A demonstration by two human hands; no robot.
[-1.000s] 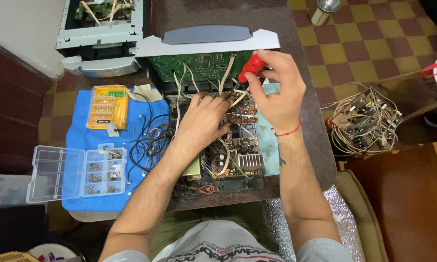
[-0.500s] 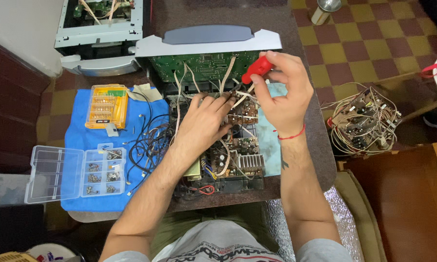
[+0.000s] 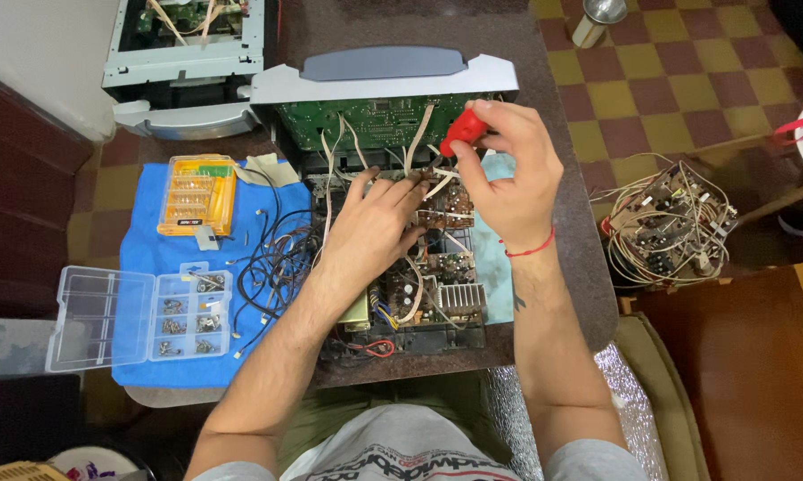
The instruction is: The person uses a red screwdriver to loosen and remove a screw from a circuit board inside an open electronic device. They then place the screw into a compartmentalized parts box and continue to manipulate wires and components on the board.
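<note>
The opened chassis (image 3: pixel 410 267) lay at the middle of the surface (image 3: pixel 580 267), its circuit boards (image 3: pixel 442 209) exposed and still seated among ribbon cables. Your right hand (image 3: pixel 508 178) had its fingers closed around a red-handled screwdriver (image 3: pixel 462 131), tip down at a board. Your left hand (image 3: pixel 375 227) rested flat there, fingers spread, gripping nothing. Screws already sat in the clear parts box (image 3: pixel 139 316); judging by that, disassembly looked partway.

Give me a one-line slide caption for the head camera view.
Right hand holds a red-handled screwdriver over an opened amplifier chassis while left hand rests on its circuit boards.
</note>
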